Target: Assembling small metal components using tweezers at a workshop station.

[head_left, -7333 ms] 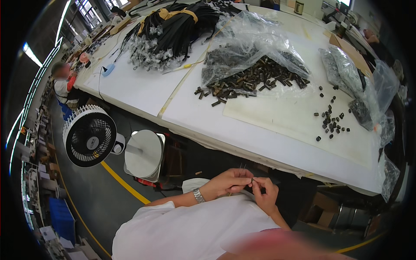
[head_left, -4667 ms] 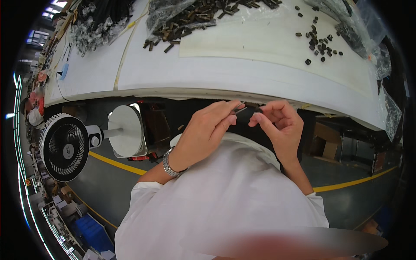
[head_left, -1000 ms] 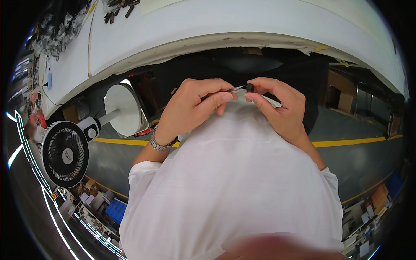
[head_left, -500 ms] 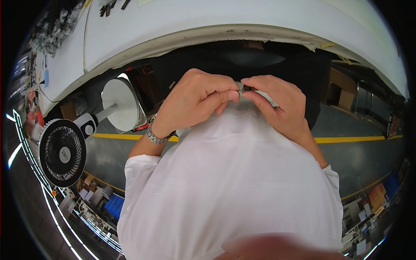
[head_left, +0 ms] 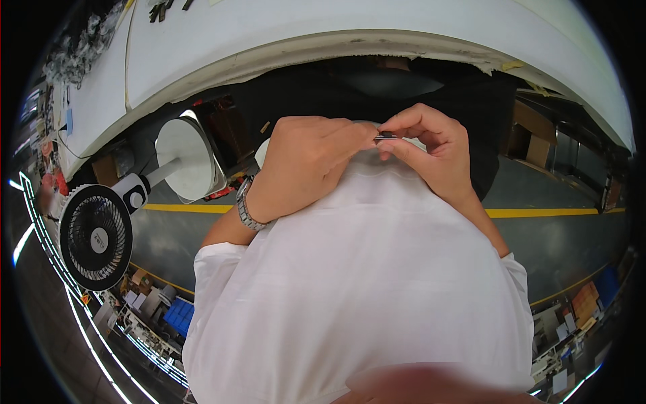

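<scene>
Between my two hands is a small, narrow dark piece with a shiny edge (head_left: 385,136); its kind is too small to make out. My right hand (head_left: 434,148) pinches it between thumb and forefinger. My left hand (head_left: 306,158), with a metal-banded watch (head_left: 245,202) on its wrist, meets it from the left with closed fingers. The back of that hand hides most of its grip, so what its fingertips hold is not plain. Both hands are over my lap, just in front of the white table's edge.
The white table (head_left: 289,30) curves across the far side, with several dark strips (head_left: 161,10) and a heap of clear plastic (head_left: 81,50) at its left. A black-and-white fan (head_left: 97,236) stands at my left. Under the table at right is an open cardboard box (head_left: 528,138).
My left hand has turned so that its back faces up more, and its thumb is now hidden. The small piece has shifted slightly right, still in my right hand's pinch.
</scene>
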### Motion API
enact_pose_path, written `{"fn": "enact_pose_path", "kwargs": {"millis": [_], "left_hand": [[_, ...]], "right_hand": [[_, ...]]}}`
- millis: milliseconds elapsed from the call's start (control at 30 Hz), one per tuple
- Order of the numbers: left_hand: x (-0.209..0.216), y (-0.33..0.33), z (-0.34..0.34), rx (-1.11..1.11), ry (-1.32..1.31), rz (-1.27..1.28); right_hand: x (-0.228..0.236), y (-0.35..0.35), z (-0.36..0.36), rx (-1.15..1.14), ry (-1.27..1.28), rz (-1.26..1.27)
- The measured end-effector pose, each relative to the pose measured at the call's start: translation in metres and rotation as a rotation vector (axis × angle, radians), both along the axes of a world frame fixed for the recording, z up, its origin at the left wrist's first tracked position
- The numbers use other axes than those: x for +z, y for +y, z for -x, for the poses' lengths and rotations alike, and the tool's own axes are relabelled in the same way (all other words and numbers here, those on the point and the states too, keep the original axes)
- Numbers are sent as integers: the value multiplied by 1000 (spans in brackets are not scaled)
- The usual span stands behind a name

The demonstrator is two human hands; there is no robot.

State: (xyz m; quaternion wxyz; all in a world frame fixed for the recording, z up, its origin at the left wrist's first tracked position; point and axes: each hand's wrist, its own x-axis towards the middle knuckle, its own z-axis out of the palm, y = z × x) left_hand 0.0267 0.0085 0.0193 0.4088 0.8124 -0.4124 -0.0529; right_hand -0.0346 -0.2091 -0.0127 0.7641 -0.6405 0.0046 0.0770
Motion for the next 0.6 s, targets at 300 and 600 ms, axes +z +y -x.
{"fn": "enact_pose_path", "kwargs": {"millis": [300, 600], "left_hand": [[5, 8, 1, -16, 575, 30], [1, 11, 2, 11, 839, 54]], "right_hand": [[10, -6, 5, 47, -148, 259], [14, -5, 5, 24, -295, 395]]}}
